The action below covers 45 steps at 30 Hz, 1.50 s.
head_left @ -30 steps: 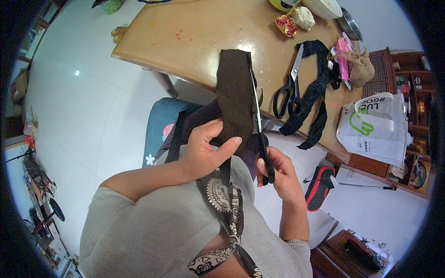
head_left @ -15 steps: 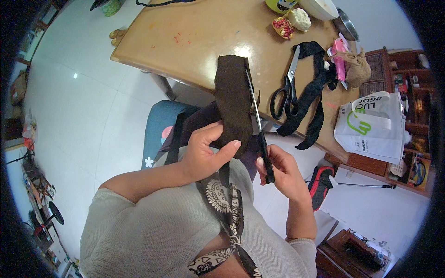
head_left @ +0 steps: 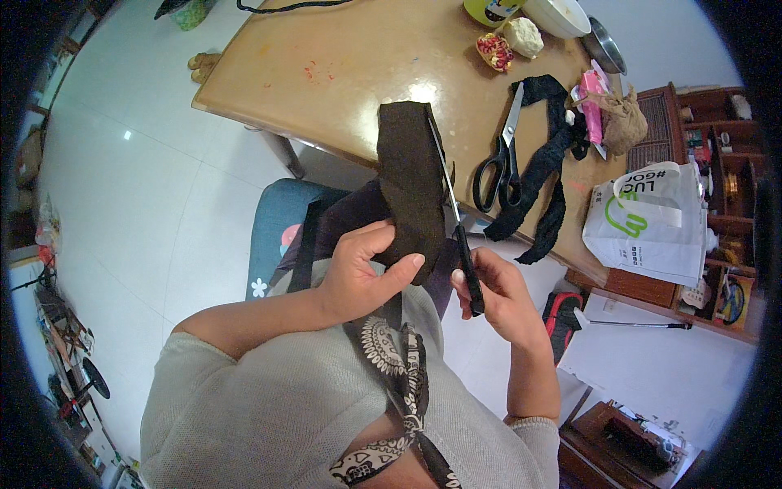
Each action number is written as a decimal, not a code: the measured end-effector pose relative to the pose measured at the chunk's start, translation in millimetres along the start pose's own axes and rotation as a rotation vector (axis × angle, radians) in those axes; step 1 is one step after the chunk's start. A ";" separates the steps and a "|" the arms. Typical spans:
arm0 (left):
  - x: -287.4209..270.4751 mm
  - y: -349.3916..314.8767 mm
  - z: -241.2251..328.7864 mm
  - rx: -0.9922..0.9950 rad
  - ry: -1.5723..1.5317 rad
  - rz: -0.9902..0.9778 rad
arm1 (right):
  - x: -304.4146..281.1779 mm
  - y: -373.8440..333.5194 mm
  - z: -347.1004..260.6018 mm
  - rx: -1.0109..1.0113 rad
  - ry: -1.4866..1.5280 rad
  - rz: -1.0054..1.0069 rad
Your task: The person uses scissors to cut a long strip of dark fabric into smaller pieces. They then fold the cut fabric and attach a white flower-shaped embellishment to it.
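Note:
A folded strip of dark brown fabric (head_left: 407, 171) is pinched between the thumb and fingers of my left hand (head_left: 365, 275). Its far end reaches over the near edge of the table. My right hand (head_left: 498, 295) is closed around the black handles of a pair of scissors (head_left: 466, 257), whose blades lie along the right edge of the fabric and point away from me. How far the blades are parted is hard to see. On the table to the right rest a second pair of black-handled scissors (head_left: 507, 151) and a crinkled black fabric strip (head_left: 528, 204), which hangs over the edge.
The brown table (head_left: 342, 65) holds an opened pomegranate (head_left: 494, 52), a pale lump (head_left: 522, 37), a white bowl (head_left: 560, 15), a metal bowl (head_left: 604, 45), a pink packet (head_left: 591, 106) and a white bag (head_left: 648, 224). A blue stool (head_left: 273, 224) stands at the table's near side.
Both hands keep their hold on the fabric and the scissors. My right hand has shifted very slightly, and the whole view has moved a little.

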<state>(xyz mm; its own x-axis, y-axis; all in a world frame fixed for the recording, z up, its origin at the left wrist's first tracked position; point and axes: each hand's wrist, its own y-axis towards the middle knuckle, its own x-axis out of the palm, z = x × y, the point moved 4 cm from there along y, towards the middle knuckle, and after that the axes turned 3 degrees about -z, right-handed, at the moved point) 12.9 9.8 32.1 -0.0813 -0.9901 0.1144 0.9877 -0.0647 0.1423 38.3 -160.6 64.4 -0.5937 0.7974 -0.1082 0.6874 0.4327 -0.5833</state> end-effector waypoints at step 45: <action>0.1 -6.0 -4.0 0.024 0.033 -0.079 | -6.5 13.4 -7.2 -0.023 -0.084 -0.030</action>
<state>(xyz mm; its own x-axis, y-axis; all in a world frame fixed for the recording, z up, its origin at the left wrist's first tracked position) 7.5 9.6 27.3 -0.1541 -0.9856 0.0690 0.9748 -0.1403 0.1733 54.4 -157.0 63.1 -0.6462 0.7465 -0.1584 0.6779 0.4661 -0.5685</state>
